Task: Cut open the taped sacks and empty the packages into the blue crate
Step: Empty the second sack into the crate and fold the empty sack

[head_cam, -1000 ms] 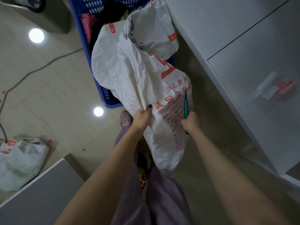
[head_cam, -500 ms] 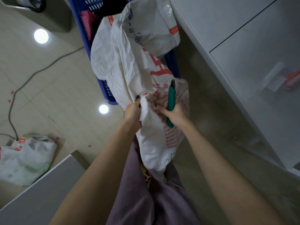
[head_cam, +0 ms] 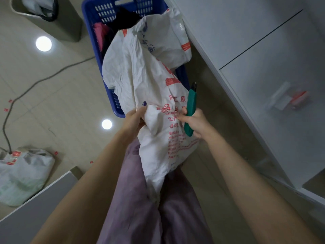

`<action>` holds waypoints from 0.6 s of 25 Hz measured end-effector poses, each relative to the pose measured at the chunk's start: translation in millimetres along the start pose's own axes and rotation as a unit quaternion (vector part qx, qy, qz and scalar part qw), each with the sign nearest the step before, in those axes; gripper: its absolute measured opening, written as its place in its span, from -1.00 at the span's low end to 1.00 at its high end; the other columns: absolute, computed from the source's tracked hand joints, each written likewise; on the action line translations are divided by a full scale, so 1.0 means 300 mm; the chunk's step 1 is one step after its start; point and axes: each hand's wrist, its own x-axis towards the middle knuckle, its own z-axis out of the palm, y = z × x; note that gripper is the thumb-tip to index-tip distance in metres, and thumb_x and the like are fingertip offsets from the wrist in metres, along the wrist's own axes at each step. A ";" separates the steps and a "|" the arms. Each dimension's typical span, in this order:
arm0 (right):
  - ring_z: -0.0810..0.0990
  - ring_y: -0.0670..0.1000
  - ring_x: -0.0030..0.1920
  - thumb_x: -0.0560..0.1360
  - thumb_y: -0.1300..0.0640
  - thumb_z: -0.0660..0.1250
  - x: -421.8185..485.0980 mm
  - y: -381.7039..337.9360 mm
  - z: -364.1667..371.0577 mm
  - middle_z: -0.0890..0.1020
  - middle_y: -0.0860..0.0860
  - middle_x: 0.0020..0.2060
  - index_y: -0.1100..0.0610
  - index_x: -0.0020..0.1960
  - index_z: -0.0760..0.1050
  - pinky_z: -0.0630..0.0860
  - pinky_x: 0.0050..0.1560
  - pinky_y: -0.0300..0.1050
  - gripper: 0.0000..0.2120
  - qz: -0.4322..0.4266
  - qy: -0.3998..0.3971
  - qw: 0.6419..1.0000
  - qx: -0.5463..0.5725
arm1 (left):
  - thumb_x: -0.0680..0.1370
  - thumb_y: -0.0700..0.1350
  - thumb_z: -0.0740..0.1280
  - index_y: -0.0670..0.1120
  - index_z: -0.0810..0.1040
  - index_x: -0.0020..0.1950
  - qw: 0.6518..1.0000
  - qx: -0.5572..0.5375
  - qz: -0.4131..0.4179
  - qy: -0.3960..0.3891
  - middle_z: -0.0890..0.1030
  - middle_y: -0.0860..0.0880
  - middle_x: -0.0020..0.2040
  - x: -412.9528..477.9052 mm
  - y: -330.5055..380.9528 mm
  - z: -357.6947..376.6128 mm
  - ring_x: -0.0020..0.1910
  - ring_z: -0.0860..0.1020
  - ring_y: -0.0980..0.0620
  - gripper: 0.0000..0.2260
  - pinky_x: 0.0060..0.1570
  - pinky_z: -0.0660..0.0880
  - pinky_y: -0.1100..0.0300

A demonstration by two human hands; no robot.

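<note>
A big white woven sack (head_cam: pixel 147 80) with red print hangs from my hands, its far end draped over the near rim of the blue crate (head_cam: pixel 91 20). Pink and black packages (head_cam: pixel 112 25) lie inside the crate. My left hand (head_cam: pixel 134 118) grips a bunched fold of the sack at its left side. My right hand (head_cam: pixel 195 121) holds a green utility knife (head_cam: pixel 191 110) upright, and its fingertips pinch the sack beside the red print. The sack's lower end falls in front of my purple trousers.
A white cabinet (head_cam: pixel 263 50) runs along the right, close to the crate. A second crumpled sack (head_cam: pixel 22 171) lies on the tiled floor at the left, by a grey cable (head_cam: pixel 44 80). A grey bin (head_cam: pixel 45 16) stands far left. A grey surface (head_cam: pixel 38 205) sits near left.
Both hands have shifted further up the sack and drawn closer together, gathering it. The right hand now pinches the sack while it holds the knife. More of the crate shows.
</note>
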 end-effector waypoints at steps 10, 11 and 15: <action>0.57 0.09 -0.02 0.48 0.32 0.37 -0.032 -0.115 0.047 0.53 0.08 -0.16 0.23 0.02 0.41 0.51 0.19 0.01 -0.83 0.049 0.012 0.961 0.270 | 0.55 -0.08 0.21 -0.23 0.49 0.13 0.876 0.446 0.183 0.028 0.53 -0.17 0.08 -0.054 -0.222 0.003 0.08 0.47 -0.13 -0.73 0.01 0.39 0.10; 0.59 0.09 -0.02 0.48 0.31 0.37 -0.038 -0.131 0.050 0.57 0.09 -0.14 0.24 0.01 0.44 0.53 0.16 0.00 -0.85 0.052 0.024 0.960 0.275 | 0.57 -0.11 0.17 -0.20 0.49 0.14 0.883 0.432 0.182 0.034 0.55 -0.16 0.03 -0.061 -0.199 0.012 0.02 0.49 -0.11 -0.76 -0.03 0.39 0.11; 0.62 0.09 0.03 0.46 0.21 0.42 -0.046 -0.225 0.048 0.61 0.09 -0.03 0.19 -0.01 0.46 0.57 0.08 0.00 -0.83 0.011 0.041 0.985 0.168 | 0.59 -0.16 0.15 -0.12 0.50 0.15 0.920 0.362 0.139 0.064 0.57 -0.10 0.02 -0.097 -0.153 -0.013 0.01 0.51 -0.07 -0.79 0.01 0.44 0.07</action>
